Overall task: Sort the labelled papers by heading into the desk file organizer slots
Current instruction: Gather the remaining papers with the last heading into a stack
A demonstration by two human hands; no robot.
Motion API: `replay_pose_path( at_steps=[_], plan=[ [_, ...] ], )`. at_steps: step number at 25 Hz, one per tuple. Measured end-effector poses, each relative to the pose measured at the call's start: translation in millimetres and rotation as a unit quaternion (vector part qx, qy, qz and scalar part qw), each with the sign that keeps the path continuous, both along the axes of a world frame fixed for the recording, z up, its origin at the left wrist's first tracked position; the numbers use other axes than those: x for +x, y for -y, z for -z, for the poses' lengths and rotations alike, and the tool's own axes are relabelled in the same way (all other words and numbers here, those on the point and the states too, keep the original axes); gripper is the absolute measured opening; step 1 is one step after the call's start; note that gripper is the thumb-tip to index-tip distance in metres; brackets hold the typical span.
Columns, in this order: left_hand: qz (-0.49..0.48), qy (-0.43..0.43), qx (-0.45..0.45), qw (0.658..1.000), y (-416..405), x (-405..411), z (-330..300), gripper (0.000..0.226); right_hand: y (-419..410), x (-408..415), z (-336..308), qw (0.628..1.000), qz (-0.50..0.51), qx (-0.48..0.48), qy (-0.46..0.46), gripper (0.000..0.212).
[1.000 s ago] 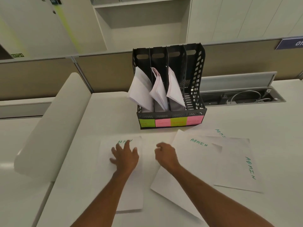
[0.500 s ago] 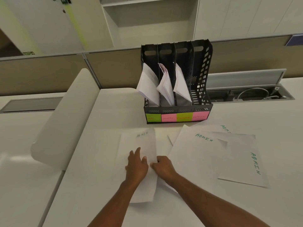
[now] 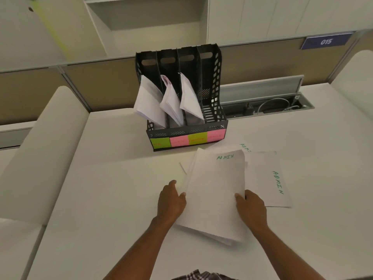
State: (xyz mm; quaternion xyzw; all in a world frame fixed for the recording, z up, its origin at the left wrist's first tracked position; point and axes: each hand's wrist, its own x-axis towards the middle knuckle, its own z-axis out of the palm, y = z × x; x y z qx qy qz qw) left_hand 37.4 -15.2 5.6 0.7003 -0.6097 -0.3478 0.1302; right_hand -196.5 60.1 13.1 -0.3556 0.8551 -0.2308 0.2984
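A black four-slot file organizer point(image 3: 214, 81) stands at the back of the desk, with green and pink sticky labels along its front. Its three left slots hold drooping white papers point(image 3: 171, 98); the right slot looks empty. A white sheet headed ADMIN point(image 3: 218, 184) lies stacked on another sheet in front of the organizer. My left hand point(image 3: 171, 201) grips the stack's left edge. My right hand point(image 3: 250, 207) grips its right edge, thumb on top. Two more ADMIN sheets point(image 3: 268, 178) lie partly under it to the right.
An open cable tray point(image 3: 266, 104) with white cables is sunk into the desk behind and right of the organizer. Rounded white desk dividers point(image 3: 46, 150) rise at left and far right. A beige partition runs behind, with a blue 015 sign point(image 3: 326, 41).
Both hands slid the left ADMIN sheet rightward onto the middle ADMIN sheet and now grip the pair by both side edges. The camera view shifted right.
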Motion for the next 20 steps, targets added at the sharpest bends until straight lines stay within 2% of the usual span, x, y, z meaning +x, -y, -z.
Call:
replay_pose_path(
  at_steps=[2, 5, 7, 8, 10, 12, 15, 18, 20],
  plan=[
    [0.011, 0.004, 0.018, 1.0, 2.1, -13.3, 0.5, 0.065, -2.2, 0.1, 4.1, 0.999, -0.013, 0.008, -0.036, 0.024],
    [0.018, 0.015, 0.053, 0.998, -2.1, -24.2, 3.5, 0.066, -0.4, 3.2, 3.0, 1.0, -0.015, -0.008, 0.012, 0.015],
    [0.016, 0.002, 0.064, 0.998, -9.5, -22.5, 6.6, 0.059, -3.6, 3.3, 0.3, 0.997, -0.02, -0.063, 0.034, 0.016],
    [0.007, -0.022, 0.063, 0.998, -12.3, -20.2, 7.7, 0.052, -7.1, 3.1, -1.8, 0.994, -0.026, -0.095, 0.045, 0.021],
    [-0.044, -0.127, 0.065, 0.989, -15.4, -16.0, 8.0, 0.031, -15.7, 1.4, -6.2, 0.984, -0.03, -0.152, 0.091, 0.025],
    [-0.087, -0.221, 0.057, 0.97, -14.4, -12.8, 3.2, 0.023, -23.1, -1.8, -8.0, 0.968, -0.015, -0.195, 0.155, 0.027],
    [-0.08, -0.241, -0.001, 0.967, -1.0, -18.5, -7.2, 0.022, -27.3, -7.6, -8.5, 0.943, 0.09, -0.214, 0.237, 0.028],
    [-0.012, -0.197, -0.057, 0.979, 26.3, -43.0, -17.3, 0.021, -29.8, -9.9, -6.0, 0.905, 0.238, -0.203, 0.29, 0.016],
    [0.059, -0.151, -0.082, 0.983, 47.8, -66.1, -21.6, 0.028, -32.6, -11.7, -1.5, 0.893, 0.296, -0.172, 0.292, 0.011]
  ],
)
